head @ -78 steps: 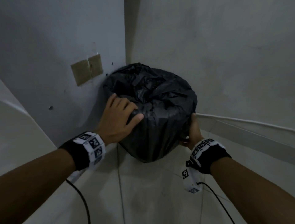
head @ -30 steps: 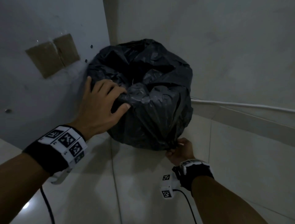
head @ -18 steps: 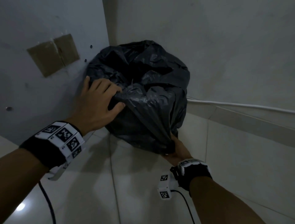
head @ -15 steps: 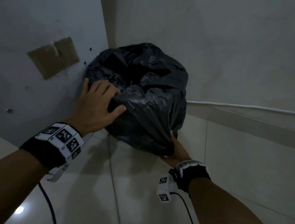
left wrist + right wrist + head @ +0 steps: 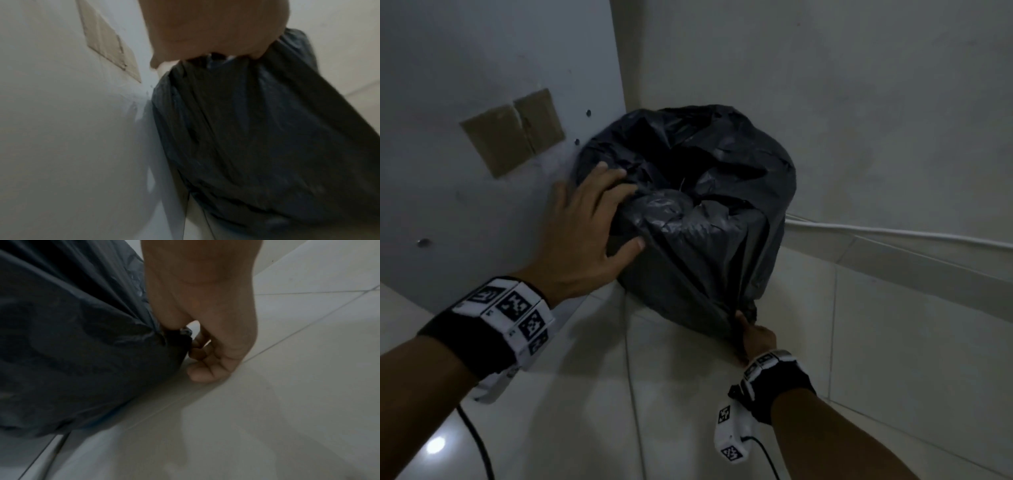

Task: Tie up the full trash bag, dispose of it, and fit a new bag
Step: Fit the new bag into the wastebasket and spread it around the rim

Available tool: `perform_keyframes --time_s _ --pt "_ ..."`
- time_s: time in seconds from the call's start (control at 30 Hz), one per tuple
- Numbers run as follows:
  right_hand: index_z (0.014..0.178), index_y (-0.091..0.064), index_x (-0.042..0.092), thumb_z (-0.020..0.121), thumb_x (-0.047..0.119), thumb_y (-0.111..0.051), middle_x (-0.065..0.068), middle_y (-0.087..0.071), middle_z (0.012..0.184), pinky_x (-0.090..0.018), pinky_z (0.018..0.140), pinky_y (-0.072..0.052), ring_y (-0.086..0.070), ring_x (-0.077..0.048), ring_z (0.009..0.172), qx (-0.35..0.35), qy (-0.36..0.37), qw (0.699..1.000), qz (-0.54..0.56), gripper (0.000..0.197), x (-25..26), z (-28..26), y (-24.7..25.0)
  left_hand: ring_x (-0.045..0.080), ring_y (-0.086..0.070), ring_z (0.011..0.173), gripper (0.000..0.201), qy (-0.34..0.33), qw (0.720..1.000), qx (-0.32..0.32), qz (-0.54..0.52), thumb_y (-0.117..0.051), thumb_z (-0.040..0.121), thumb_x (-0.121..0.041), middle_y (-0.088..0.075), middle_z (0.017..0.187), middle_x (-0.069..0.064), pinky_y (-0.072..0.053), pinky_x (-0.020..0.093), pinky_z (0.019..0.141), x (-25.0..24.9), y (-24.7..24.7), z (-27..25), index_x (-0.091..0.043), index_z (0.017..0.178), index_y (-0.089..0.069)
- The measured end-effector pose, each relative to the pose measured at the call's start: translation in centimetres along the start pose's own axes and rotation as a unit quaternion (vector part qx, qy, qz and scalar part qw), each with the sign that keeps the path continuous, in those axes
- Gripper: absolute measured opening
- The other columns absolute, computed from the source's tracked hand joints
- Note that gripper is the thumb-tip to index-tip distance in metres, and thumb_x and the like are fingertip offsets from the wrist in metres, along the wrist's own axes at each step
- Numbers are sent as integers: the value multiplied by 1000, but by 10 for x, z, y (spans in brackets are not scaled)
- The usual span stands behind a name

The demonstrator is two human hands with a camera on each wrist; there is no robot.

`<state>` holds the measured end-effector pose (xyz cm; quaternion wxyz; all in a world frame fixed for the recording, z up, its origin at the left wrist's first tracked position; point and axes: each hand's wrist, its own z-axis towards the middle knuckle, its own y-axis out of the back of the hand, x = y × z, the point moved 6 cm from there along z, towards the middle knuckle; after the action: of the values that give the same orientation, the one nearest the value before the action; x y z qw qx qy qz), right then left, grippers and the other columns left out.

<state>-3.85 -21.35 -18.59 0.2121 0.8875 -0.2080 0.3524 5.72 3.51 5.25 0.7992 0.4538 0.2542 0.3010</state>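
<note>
A black trash bag [image 5: 705, 212] is draped over a round bin standing in a wall corner; the bin itself is hidden under the plastic. My left hand [image 5: 599, 219] sits on the near-left rim, fingers curved over the top into the folds and thumb against the outer side. In the left wrist view only the palm [image 5: 205, 29] shows above the bag [image 5: 257, 138]. Low by the floor, my right hand [image 5: 753, 335] pinches the bag's bunched lower hem. The right wrist view shows the thumb and fingers [image 5: 185, 335] closed on that black plastic [image 5: 72, 337], which is drawn taut.
Walls close in behind and to the left of the bin. Two brown tape patches [image 5: 513, 133] stick to the left wall. A white cable [image 5: 893, 233] runs along the skirting on the right. Pale floor tiles [image 5: 876, 359] lie in front.
My right hand dropped from the bin's right side to the bag's bottom hem, took hold and pulled the plastic down tight. My left hand stayed on the rim.
</note>
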Motion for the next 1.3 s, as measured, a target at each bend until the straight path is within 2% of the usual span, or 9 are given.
perform_keyframes --time_s 0.07,0.17,0.37,0.5,0.63,0.73,0.87,1.03,1.3 --pt "58 -49 3 89 27 -67 -12 -49 67 -36 61 -40 -46 -23 59 -6 21 998 54 44 1 4 7 30 -29 142 61 -62 998 -19 -1 -47 83 -37 -41 146 14 -20 65 109 -17 4 -5 -8 137 -42" --pt "105 -59 -18 93 6 -54 -25 -61 99 -36 69 -46 -54 -26 78 2 37 987 159 28 11 0 19 26 -41 134 58 -104 994 -36 -25 -44 87 -35 -44 145 11 -21 59 112 -50 5 -3 -9 139 -45" --pt "127 -57 11 96 43 -50 -10 -57 120 -30 67 -47 -58 -22 87 61 13 970 236 46 30 -17 36 20 -51 113 68 -45 999 -3 -16 -37 88 -67 -55 127 -3 -25 42 103 -83 -15 8 -29 144 -38" --pt "147 -37 26 86 68 -49 -11 -39 148 -42 90 -46 -47 -36 125 61 7 971 233 75 35 -22 52 19 -50 104 70 -1 1000 -10 -14 -29 80 -80 -56 106 -5 -23 39 97 -65 -11 11 -27 117 -56" --pt "136 -42 38 69 79 -55 -11 -42 145 -49 102 -44 -45 -39 127 115 -2 962 247 79 34 -30 52 25 -51 99 64 12 1000 -17 -18 -26 84 -77 -54 100 -1 -28 45 100 -28 -3 11 -20 93 -55" --pt "125 -47 32 74 71 -59 -13 -43 140 -55 105 -42 -45 -42 127 159 -27 933 323 65 38 -38 41 30 -48 117 51 45 998 -29 -30 -32 92 -60 -53 122 6 -28 61 104 -9 5 5 -17 103 -56" --pt "144 -37 23 71 74 -58 -15 -38 147 -54 106 -41 -44 -42 130 205 -65 878 428 91 40 -47 16 29 -47 123 40 3 996 -82 -46 -38 95 -36 -52 134 10 -24 62 108 -27 14 -1 -11 120 -56" --pt "143 -45 19 51 86 -57 -9 -45 148 -51 108 -39 -45 -35 132 253 -39 871 420 115 40 -35 -6 19 -43 129 59 -10 999 -2 -40 -30 93 -60 -50 138 -1 -10 55 117 -52 -7 10 -25 140 -38" --pt "140 -49 23 72 68 -56 -9 -62 130 -48 97 -49 -52 -32 125 295 -20 858 420 81 21 -9 -5 24 -49 112 64 -8 999 -8 42 -32 87 -70 -58 117 1 -15 48 115 -38 -19 18 -22 123 -55"
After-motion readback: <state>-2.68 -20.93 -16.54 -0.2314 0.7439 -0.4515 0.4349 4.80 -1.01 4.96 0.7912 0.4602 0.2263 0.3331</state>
